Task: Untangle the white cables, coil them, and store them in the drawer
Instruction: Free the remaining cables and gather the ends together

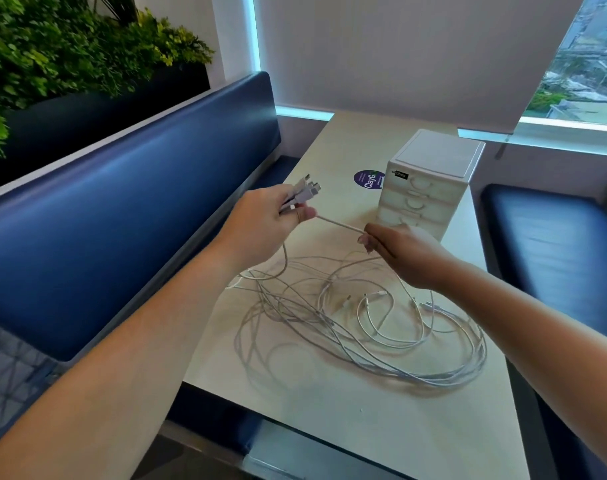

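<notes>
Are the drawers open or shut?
Shut, the ones in view: the drawers sit flush with the unit's front; the right hand hides the lowest.

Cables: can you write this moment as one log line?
left hand: holds plugs | right hand: pinches cable | tangle: on table | drawers: shut

The left hand [277, 211] is covering the stems of the connector plugs [307, 190] it is clutching, so how many it is gripping is not showing. The right hand [399, 251] is hiding the lowest front of the drawer unit [430, 188] and the cable stretch [340, 225] past its pinch. In the white cable tangle [364, 327], individual strands are overlapping too closely to separate (their loose plugs are too small to identify). The purple sticker [366, 179] is sitting partly behind the unit, its small print blurring.
</notes>
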Action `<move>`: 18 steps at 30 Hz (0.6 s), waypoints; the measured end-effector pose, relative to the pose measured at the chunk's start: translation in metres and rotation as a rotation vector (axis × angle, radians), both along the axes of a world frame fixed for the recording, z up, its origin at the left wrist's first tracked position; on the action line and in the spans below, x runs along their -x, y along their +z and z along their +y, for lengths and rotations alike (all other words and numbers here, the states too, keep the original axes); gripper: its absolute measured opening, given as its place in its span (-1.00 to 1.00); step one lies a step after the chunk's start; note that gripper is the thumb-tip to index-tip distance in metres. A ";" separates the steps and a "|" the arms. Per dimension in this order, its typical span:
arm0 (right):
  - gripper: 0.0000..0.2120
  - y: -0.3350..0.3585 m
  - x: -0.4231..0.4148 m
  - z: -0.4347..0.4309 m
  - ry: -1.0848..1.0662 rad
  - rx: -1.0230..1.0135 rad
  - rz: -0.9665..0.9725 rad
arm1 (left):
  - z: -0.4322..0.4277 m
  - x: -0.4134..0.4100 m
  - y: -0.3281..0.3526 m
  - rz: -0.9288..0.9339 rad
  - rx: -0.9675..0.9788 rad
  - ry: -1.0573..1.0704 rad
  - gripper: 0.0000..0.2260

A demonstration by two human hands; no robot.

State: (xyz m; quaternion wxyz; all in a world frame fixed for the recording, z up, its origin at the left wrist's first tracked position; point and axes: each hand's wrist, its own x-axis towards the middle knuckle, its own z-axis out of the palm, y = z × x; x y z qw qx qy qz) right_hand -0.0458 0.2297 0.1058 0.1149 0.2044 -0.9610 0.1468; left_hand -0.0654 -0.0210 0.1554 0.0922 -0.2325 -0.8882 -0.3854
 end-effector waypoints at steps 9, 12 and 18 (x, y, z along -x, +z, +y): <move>-0.70 0.004 0.025 0.008 0.043 -0.076 0.105 | -0.015 -0.005 0.012 0.069 -0.004 0.100 -0.70; -0.65 0.009 0.033 0.004 0.070 -0.139 0.130 | -0.024 -0.006 0.015 0.071 -0.005 0.134 -0.68; -0.45 0.002 0.056 0.007 0.067 -0.179 0.152 | -0.051 -0.010 0.022 0.110 0.000 0.247 -0.71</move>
